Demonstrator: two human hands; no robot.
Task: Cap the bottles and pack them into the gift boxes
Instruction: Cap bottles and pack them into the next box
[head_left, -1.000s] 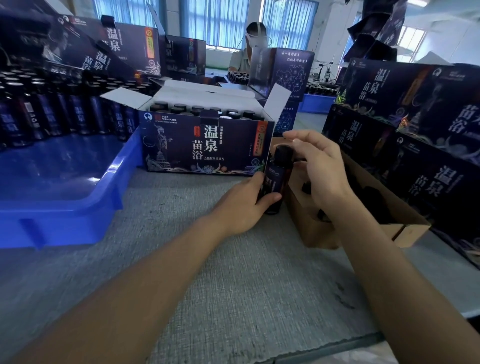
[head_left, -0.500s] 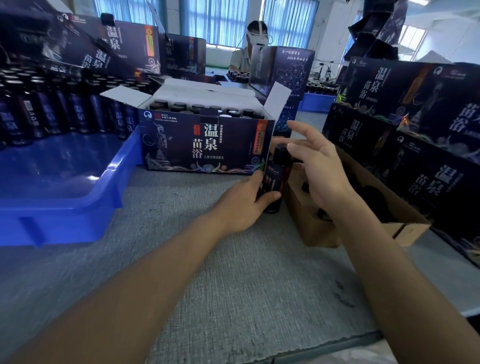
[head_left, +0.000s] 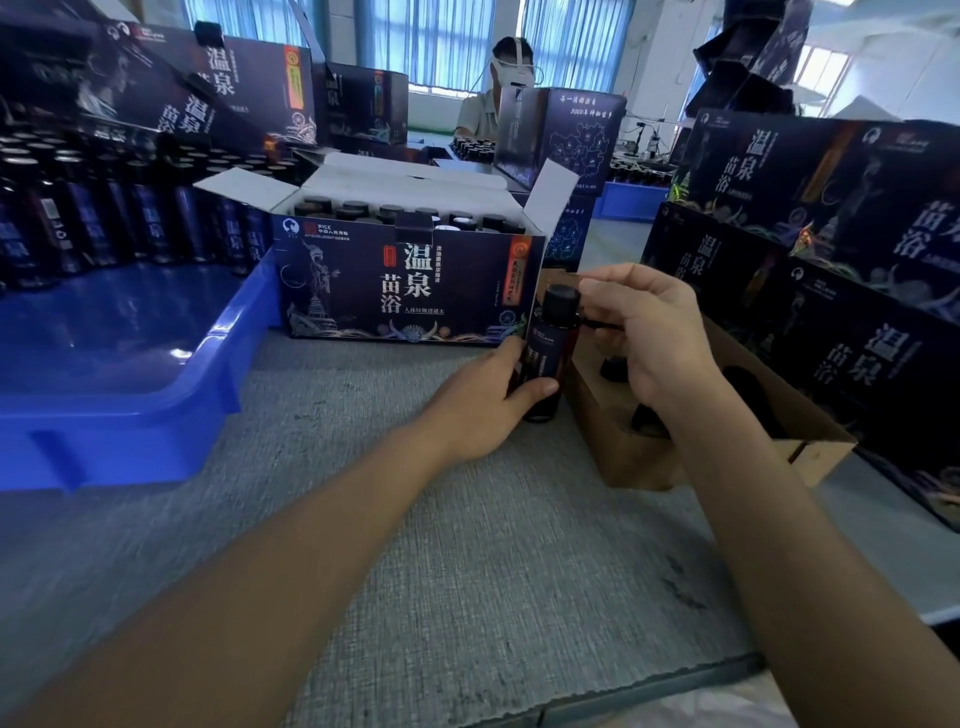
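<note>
Black plastic under the fingertips: the right hand (head_left: 654, 332) pinches the cap (head_left: 561, 304) (presumably to twist it tight) while the left hand (head_left: 483, 400) wraps the lower body of the bottle (head_left: 548, 353), pinning it upright on the grey felt table (head_left: 467, 545) so it cannot spin. Just beside it sits a brown cardboard insert (head_left: 623, 457), likely its next stop. Behind stands an open gift box (head_left: 410, 291) already showing rows of bottle tops, with a blue crate (head_left: 130, 395) to the left.

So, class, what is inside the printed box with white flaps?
Rows of black bottle caps show at the top of the box; its walls hide the bottle bodies.
</note>
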